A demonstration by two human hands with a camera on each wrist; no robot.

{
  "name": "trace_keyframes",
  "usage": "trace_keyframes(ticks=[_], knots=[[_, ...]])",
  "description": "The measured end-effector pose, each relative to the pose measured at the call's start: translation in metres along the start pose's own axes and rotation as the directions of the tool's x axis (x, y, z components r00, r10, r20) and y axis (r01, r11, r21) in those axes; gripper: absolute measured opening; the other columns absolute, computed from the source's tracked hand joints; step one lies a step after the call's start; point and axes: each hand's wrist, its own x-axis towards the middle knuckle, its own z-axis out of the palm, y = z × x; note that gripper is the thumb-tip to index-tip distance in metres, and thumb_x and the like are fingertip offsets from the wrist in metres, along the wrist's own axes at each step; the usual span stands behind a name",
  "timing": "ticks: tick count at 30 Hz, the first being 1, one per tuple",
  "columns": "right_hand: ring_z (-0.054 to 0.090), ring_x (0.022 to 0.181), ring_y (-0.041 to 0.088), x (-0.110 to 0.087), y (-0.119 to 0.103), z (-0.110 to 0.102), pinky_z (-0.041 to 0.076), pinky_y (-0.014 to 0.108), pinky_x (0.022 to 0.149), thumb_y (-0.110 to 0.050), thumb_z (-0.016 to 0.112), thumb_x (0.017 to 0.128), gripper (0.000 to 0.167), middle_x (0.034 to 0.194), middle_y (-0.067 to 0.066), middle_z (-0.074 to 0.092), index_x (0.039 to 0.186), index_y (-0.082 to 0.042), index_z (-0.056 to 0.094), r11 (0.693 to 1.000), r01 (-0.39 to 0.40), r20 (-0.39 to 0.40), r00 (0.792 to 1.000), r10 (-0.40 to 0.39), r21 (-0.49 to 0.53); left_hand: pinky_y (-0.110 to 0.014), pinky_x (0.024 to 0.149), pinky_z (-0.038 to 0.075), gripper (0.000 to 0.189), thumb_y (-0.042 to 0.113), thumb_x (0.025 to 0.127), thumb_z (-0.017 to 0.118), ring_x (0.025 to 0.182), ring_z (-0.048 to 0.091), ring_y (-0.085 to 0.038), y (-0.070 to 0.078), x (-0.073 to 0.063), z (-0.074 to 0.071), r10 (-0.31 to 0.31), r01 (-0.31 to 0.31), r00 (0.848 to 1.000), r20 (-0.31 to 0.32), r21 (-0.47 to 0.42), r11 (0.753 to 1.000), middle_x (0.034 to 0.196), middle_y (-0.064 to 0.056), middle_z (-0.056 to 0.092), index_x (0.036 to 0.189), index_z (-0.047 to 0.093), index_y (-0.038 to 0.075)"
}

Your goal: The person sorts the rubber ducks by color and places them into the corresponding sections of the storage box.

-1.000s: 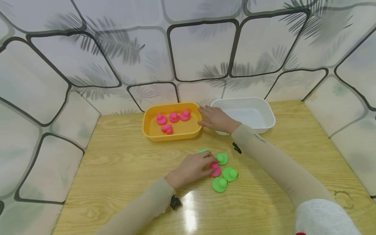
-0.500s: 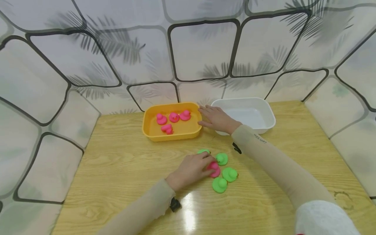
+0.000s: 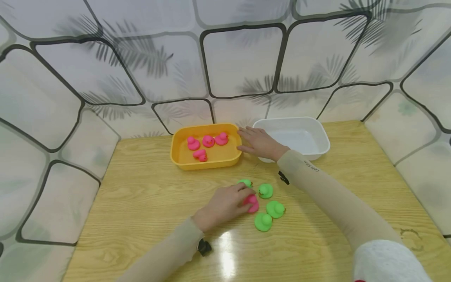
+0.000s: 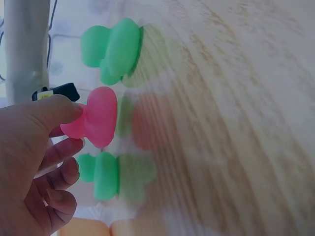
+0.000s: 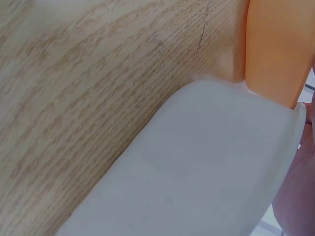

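Observation:
My left hand (image 3: pixel 223 205) pinches a pink rubber duck (image 3: pixel 252 204) between thumb and fingers at the middle of the table. In the left wrist view that pink duck (image 4: pixel 102 118) is tipped sideways in the frame, its base showing a small gap from its reflection on the tabletop. Several green rubber ducks (image 3: pixel 276 209) lie around it. My right hand (image 3: pixel 262 141), fingers extended, rests at the neighbouring ends of a yellow-orange tray (image 3: pixel 211 164) and a white tray (image 3: pixel 299 137). Inside the yellow-orange tray are several pink ducks (image 3: pixel 208 141), one on its side.
Both trays stand at the back of the wooden table (image 3: pixel 141 203), close to a wall covering (image 3: pixel 243 62) with a stone pattern. The white tray has no ducks visible in it. Light glares off the tabletop near my left wrist.
My left hand has drawn slightly to the left with the pink duck, away from the green ducks on the right. The right hand and both trays have stayed put.

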Motion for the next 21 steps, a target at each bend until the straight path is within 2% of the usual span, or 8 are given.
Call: trace_keyframes(ticks=[4,11,18,21], knots=[[0.027,0.154,0.042,0.000,0.000,0.000,0.021,0.059,0.124,-0.045,0.054,0.108,0.071,0.166,0.019,0.034,0.160,0.001,0.036,1.000,0.000,0.003,1.000,0.000,-0.006,-0.029,0.077,0.059,0.034,0.032,0.099,0.073,0.096,0.070,-0.013,-0.003,-0.006,-0.009,-0.021,0.021,1.000,0.003,-0.024,1.000,0.123,0.001,0.069,0.130,0.071,0.017],[0.026,0.155,0.042,0.001,0.001,0.001,0.021,0.059,0.124,-0.046,0.052,0.108,0.072,0.167,0.018,0.033,0.161,0.000,0.034,1.000,-0.004,0.013,1.000,0.004,-0.007,-0.025,0.062,0.053,0.036,0.033,0.097,0.076,0.083,0.065,-0.012,-0.013,-0.015,-0.027,-0.018,0.019,0.999,-0.044,0.013,1.000,0.115,0.000,0.068,0.127,0.071,0.016],[0.027,0.154,0.042,0.002,0.001,0.002,0.021,0.060,0.124,-0.046,0.052,0.108,0.072,0.166,0.019,0.033,0.160,0.000,0.035,1.000,-0.001,0.008,1.000,0.002,-0.016,-0.025,0.067,0.054,0.035,0.030,0.097,0.077,0.084,0.065,-0.012,-0.026,-0.019,-0.047,-0.032,0.032,0.996,-0.079,-0.003,0.999,0.114,0.000,0.068,0.127,0.071,0.013],[0.026,0.155,0.042,0.002,0.001,0.002,0.021,0.059,0.124,-0.046,0.052,0.108,0.072,0.166,0.020,0.033,0.161,0.000,0.034,1.000,-0.006,0.010,1.000,0.006,-0.016,-0.025,0.064,0.052,0.034,0.028,0.097,0.077,0.079,0.061,-0.012,-0.032,-0.019,-0.056,-0.035,0.037,0.994,-0.107,0.013,0.999,0.110,-0.001,0.067,0.126,0.071,0.012]])
